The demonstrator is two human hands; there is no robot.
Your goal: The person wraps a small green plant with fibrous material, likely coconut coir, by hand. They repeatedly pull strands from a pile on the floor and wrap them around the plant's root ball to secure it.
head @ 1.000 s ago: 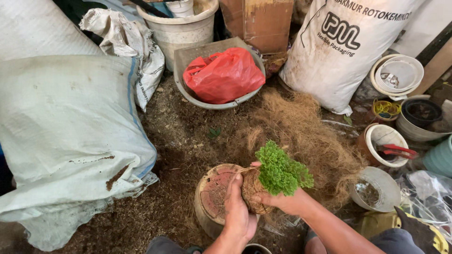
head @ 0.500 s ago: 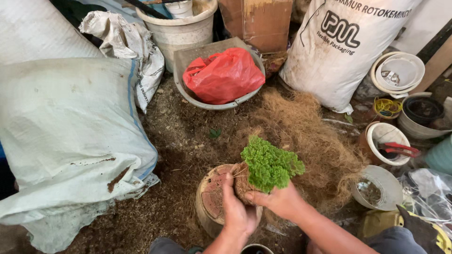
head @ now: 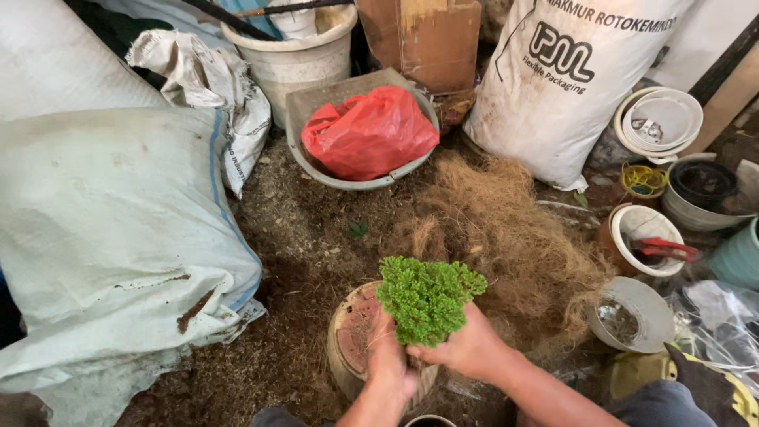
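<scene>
A small plant with dense, curly green leaves (head: 428, 298) is held in both my hands over a round clay-coloured pot (head: 352, 332) that stands on the dirt floor. My left hand (head: 389, 360) grips the plant's base from the left, right above the pot's mouth. From the right, my right hand (head: 468, 348) cups the root ball, which is hidden under the leaves and fingers. A heap of brown coconut fibre (head: 498, 229) lies just behind the plant.
A grey basin (head: 316, 162) holds a red plastic bag (head: 368, 130). Large white sacks lie at the left (head: 111, 229) and stand at the back right (head: 565, 83). White pots (head: 644, 237), bowls and a bucket (head: 296, 51) ring the spot.
Both hands have moved the plant to the left and lower, from beside the pot to above its mouth. The view has shifted slightly.
</scene>
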